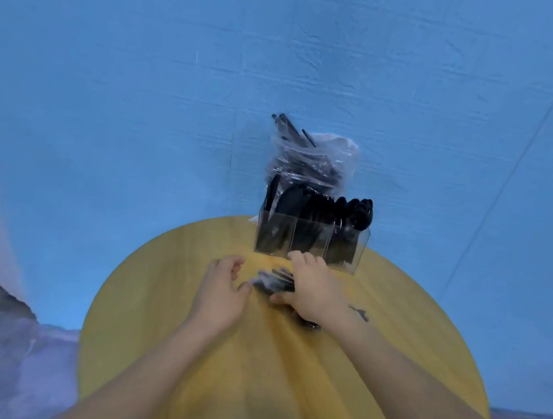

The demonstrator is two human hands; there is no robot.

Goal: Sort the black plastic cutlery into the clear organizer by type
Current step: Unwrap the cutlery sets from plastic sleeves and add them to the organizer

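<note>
Black cutlery fills the clear organizer on a yellow wood-grain table, plain blue backdrop behind, clear bag glinting.

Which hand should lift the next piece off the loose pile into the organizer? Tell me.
Probably the right hand: it already lies over the loose cutlery pile and sits just before the clear organizer. The left hand waits beside the pile, holding nothing.

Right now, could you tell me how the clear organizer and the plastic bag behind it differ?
The clear organizer is rigid, boxy and split into three compartments; the plastic bag is soft, crumpled and undivided. The organizer stands at the yellow table's far edge, closer to the hands; the bag sits behind it. Cutlery stands upright in the organizer but lies jumbled in the bag. Both are see-through and hold black plastic cutlery.
</note>
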